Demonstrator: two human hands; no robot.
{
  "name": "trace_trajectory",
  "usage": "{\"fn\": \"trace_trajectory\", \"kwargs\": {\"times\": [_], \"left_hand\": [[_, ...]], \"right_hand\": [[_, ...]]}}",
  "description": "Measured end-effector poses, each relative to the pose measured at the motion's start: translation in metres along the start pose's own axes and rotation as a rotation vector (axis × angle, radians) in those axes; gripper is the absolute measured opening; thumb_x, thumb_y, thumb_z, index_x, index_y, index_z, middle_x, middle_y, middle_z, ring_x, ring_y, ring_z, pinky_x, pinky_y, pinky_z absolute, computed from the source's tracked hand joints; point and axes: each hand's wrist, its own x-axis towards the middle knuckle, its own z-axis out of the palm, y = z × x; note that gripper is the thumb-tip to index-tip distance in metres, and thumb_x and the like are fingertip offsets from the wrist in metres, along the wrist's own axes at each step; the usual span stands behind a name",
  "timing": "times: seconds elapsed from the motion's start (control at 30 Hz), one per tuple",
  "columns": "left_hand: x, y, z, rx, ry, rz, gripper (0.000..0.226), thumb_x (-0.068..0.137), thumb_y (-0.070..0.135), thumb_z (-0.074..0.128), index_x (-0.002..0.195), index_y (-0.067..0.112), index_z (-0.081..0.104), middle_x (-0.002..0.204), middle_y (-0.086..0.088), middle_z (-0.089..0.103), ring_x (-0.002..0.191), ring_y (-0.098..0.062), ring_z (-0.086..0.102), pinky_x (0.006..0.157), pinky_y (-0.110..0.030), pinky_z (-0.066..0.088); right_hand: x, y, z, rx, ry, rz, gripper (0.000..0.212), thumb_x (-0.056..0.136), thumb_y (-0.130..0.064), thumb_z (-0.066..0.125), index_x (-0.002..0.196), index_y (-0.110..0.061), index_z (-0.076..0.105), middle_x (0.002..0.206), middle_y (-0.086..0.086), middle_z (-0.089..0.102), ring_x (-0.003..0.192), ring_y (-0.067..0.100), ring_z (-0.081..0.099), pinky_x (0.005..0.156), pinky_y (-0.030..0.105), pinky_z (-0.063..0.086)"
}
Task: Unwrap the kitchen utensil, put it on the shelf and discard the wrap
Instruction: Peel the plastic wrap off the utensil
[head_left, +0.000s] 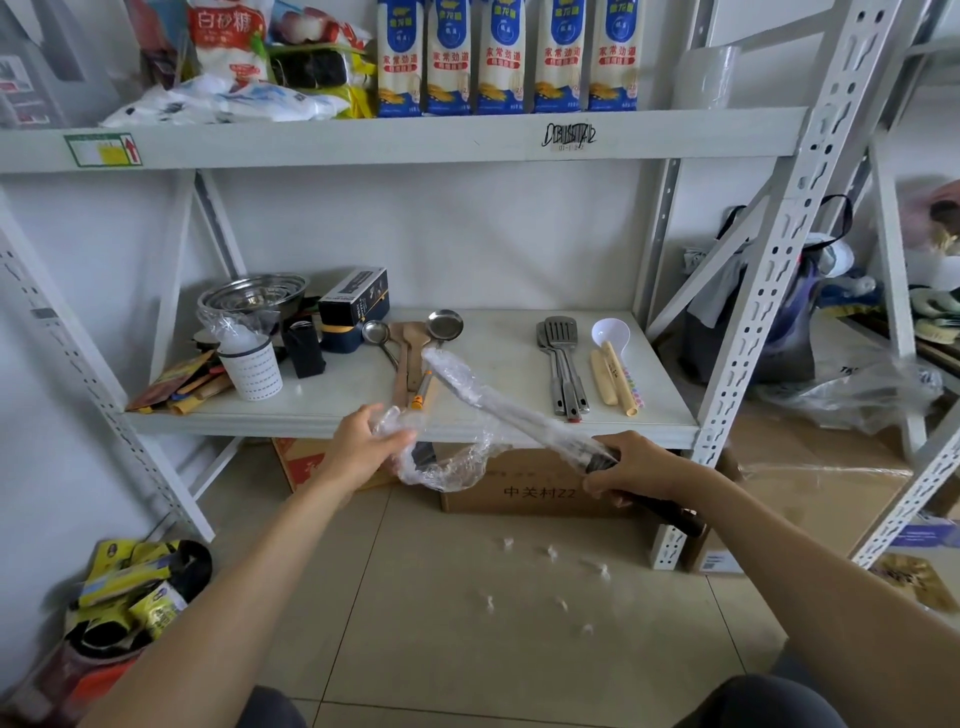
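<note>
A long kitchen utensil (483, 397) wrapped in clear plastic film slants from upper left to lower right in front of the lower shelf (415, 415). My right hand (631, 467) grips its dark handle, whose end sticks out below the hand. My left hand (363, 434) pinches a loose strand of the clear wrap (447, 467), which hangs in a loop between both hands. The utensil's head is hidden under the film.
On the lower shelf lie ladles and wooden spatulas (415, 343), steel turners (563, 364), a white scoop (610, 332), steel bowls (252, 296) and a white holder (252, 371). A cardboard box (535, 486) sits under it. Small wrap scraps (550, 577) dot the tiled floor.
</note>
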Motion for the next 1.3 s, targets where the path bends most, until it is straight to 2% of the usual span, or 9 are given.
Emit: {"fn": "trace_trajectory", "kwargs": {"times": [0.1,0.23,0.33,0.57,0.67,0.8,1.03,1.17,1.3], "left_hand": [[0.001,-0.015,0.001,-0.077,-0.076,0.012,0.034,0.083,0.032,0.073,0.11,0.013,0.067,0.075,0.013,0.071,0.067,-0.001,0.066,0.05,-0.005,0.043],[0.006,-0.033,0.002,-0.153,-0.206,-0.06,0.014,0.089,0.031,0.065,0.092,0.018,0.067,0.095,-0.008,0.071,0.081,-0.019,0.068,0.07,-0.021,0.055],[0.013,-0.045,0.007,-0.52,-0.384,-0.238,0.046,0.093,0.04,0.058,0.129,0.011,0.054,0.13,-0.013,0.06,0.111,-0.025,0.064,0.105,-0.04,0.046],[0.046,-0.027,-0.005,-1.271,-0.486,-0.45,0.104,0.079,0.081,0.029,0.135,-0.006,0.041,0.135,-0.029,0.053,0.122,-0.039,0.056,0.103,-0.044,0.045],[0.058,-0.021,-0.023,-1.011,-0.54,-0.379,0.106,0.074,0.085,0.035,0.138,0.002,0.043,0.13,-0.031,0.052,0.111,-0.038,0.062,0.081,-0.043,0.058],[0.068,0.0,-0.038,-0.561,-0.84,-0.254,0.099,0.07,0.081,0.051,0.133,0.004,0.054,0.132,-0.023,0.058,0.122,-0.031,0.057,0.102,-0.041,0.048],[0.052,0.039,-0.021,0.299,-0.943,-0.165,0.061,0.062,0.06,0.078,0.105,0.017,0.074,0.116,-0.004,0.069,0.114,-0.023,0.06,0.103,-0.037,0.042],[0.053,0.036,-0.01,0.328,-0.646,-0.094,0.052,0.067,0.044,0.083,0.1,0.005,0.073,0.1,-0.012,0.073,0.087,-0.02,0.066,0.084,-0.034,0.052],[0.055,0.031,-0.015,-0.056,-0.435,-0.051,0.031,0.083,0.032,0.072,0.107,0.013,0.068,0.114,-0.007,0.07,0.104,-0.02,0.066,0.093,-0.037,0.053]], "right_hand": [[-0.006,0.001,-0.003,0.122,-0.021,-0.009,0.015,0.078,-0.011,0.075,0.09,-0.007,0.066,0.071,0.01,0.069,0.057,0.022,0.059,0.058,0.031,0.053],[-0.01,-0.006,-0.003,0.154,-0.091,-0.018,0.017,0.084,-0.008,0.072,0.1,-0.004,0.066,0.078,0.014,0.07,0.061,0.021,0.06,0.063,0.032,0.055],[-0.01,-0.016,0.0,0.138,-0.09,-0.042,0.022,0.086,-0.005,0.071,0.106,0.002,0.064,0.076,0.012,0.069,0.058,0.018,0.06,0.062,0.028,0.056],[-0.009,-0.024,0.002,-0.075,-0.095,-0.127,0.019,0.08,-0.011,0.075,0.096,-0.004,0.066,0.076,0.004,0.068,0.061,0.008,0.062,0.062,0.022,0.053],[-0.008,-0.024,0.003,-0.376,-0.063,-0.202,0.017,0.072,-0.031,0.075,0.083,-0.024,0.063,0.069,-0.007,0.062,0.059,0.002,0.054,0.058,0.022,0.045],[-0.005,-0.027,0.007,-0.735,-0.035,-0.26,0.021,0.068,-0.046,0.071,0.072,-0.042,0.051,0.067,-0.013,0.058,0.062,0.003,0.052,0.059,0.02,0.041],[0.002,-0.032,0.018,-0.858,0.029,-0.348,0.023,0.071,-0.05,0.07,0.084,-0.04,0.054,0.065,-0.021,0.048,0.062,-0.003,0.046,0.055,0.016,0.028],[0.006,-0.033,0.021,-0.85,0.06,-0.382,0.041,0.07,-0.051,0.068,0.107,-0.035,0.062,0.072,-0.017,0.054,0.066,0.003,0.049,0.056,0.018,0.033],[0.007,-0.031,0.025,-0.856,0.017,-0.358,0.03,0.07,-0.053,0.068,0.094,-0.039,0.056,0.067,-0.022,0.047,0.063,-0.003,0.046,0.056,0.017,0.03]]}}
